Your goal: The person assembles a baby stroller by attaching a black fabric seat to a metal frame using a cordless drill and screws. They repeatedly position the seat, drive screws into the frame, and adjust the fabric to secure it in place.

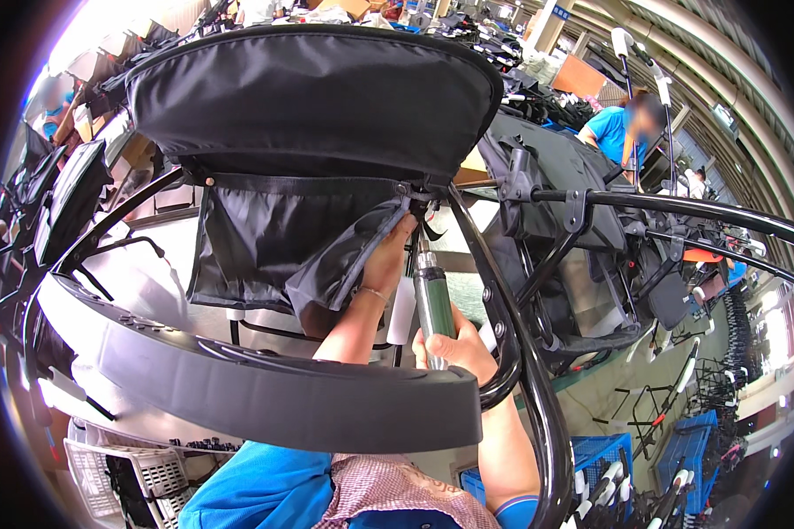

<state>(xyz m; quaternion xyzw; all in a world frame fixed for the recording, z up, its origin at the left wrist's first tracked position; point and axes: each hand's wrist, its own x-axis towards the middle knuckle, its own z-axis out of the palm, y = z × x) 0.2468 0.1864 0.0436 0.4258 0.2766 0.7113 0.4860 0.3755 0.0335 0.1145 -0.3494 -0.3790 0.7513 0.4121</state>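
Where the curved band [291, 397] sweeps closest to us: low across the view, smooth and black; probably stiff and a little slippery, best taken by its ends.
Black tube [549, 423]: bending down our right side, glossy; we expect it hard and slick under the palm.
Right grip [463, 351]: wrapped round the lower body of the driver [433, 304].
Driver: upright beyond the band, tip toward the joint [422, 192]; we judge it rigid and fairly dense, so hold the barrel, clear of the tip.
Left grip [388, 260]: raised beside the driver, at the cloth panel [256, 247]; fingers partly hidden, so we cannot tell whether they pinch.
Cloth panel: hanging creased below the canopy [318, 101]; soft, likely light, easiest by its hem.
Canopy: arched above, floppy-looking cloth; we would take the firmer rim.
Farther right: grey cloth [556, 159] on another frame, then a blue-shirted co-worker [607, 126].
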